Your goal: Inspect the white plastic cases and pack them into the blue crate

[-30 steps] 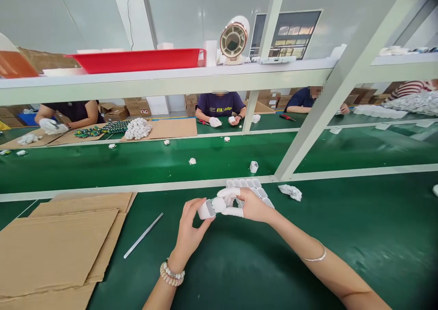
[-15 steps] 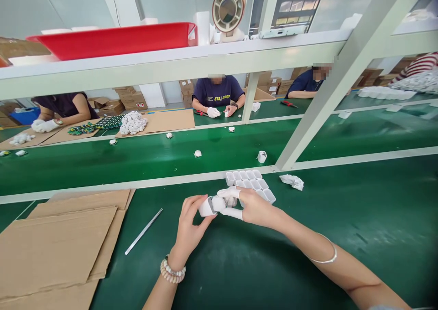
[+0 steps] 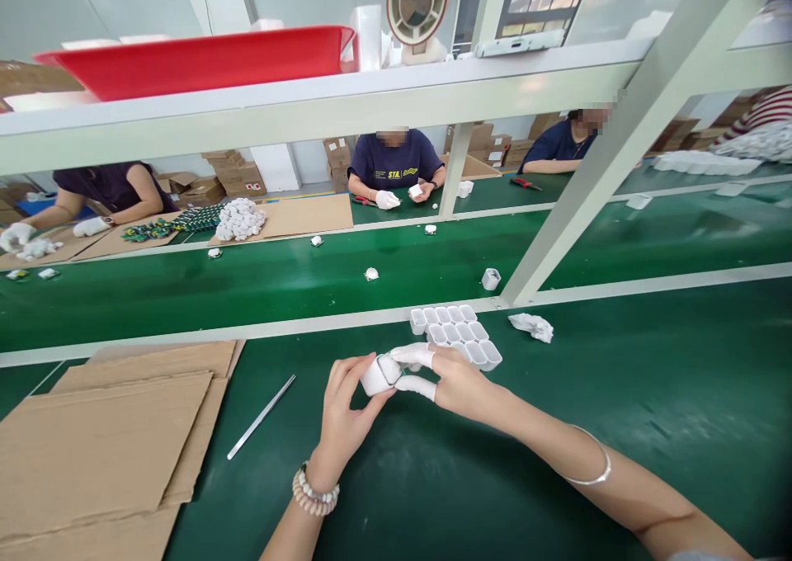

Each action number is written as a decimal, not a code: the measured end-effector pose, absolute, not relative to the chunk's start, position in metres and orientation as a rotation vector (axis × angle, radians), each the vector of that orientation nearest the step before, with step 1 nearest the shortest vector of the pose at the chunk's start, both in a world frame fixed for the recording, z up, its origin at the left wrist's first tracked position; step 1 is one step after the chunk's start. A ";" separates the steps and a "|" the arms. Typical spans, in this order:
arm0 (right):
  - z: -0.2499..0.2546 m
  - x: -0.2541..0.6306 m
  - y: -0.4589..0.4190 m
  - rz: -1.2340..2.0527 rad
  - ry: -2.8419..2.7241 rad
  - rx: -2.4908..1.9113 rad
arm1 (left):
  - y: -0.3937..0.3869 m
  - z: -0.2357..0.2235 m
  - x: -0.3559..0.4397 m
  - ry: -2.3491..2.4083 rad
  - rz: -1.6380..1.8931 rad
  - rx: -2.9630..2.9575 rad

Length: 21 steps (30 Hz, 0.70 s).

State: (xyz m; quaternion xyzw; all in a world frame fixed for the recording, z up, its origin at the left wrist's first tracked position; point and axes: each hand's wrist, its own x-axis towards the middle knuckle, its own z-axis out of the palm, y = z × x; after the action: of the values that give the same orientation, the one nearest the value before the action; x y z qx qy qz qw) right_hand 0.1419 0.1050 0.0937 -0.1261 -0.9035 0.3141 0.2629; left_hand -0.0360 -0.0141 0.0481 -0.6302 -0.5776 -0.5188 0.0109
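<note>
My left hand (image 3: 350, 396) is closed around a small white plastic housing (image 3: 374, 378), holding it above the green bench with its mouth turned to the right. White finger cots cover the thumb and fingertips of my right hand (image 3: 454, 379), which pinches a small green-edged circuit board (image 3: 398, 365) at that mouth. Most of the board is hidden by the fingers and the housing. Just beyond my right hand, several white open housings (image 3: 458, 332) stand in rows on the bench.
Tweezers (image 3: 261, 417) lie left of my hands, beside flat cardboard sheets (image 3: 105, 437). Crumpled white material (image 3: 532, 327) lies to the right. Behind is a green conveyor (image 3: 278, 276) carrying small white parts. A slanted post (image 3: 582, 181) and an overhead shelf (image 3: 247, 99) frame co-workers opposite.
The white rounded piece between my hands has gone into the housing's mouth, and a green edge now shows there. Parts on the conveyor have shifted right.
</note>
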 end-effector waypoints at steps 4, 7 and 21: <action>0.099 0.141 0.101 0.881 -2.598 -0.266 | -0.016 0.044 -0.032 -1.805 -1.634 -1.968; 0.095 0.138 0.093 0.924 -2.598 -0.399 | -0.016 0.037 -0.027 -1.837 -1.629 -1.955; 0.114 0.116 0.268 0.324 -2.524 -1.434 | 0.002 0.005 -0.028 -2.192 -1.542 -1.986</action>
State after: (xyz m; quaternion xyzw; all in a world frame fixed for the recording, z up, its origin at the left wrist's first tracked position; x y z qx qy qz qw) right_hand 0.1164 0.2681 0.1138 -0.4879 -0.8589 0.1102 0.1104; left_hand -0.0283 0.0025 0.0054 -0.5925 -0.6541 -0.4601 -0.0971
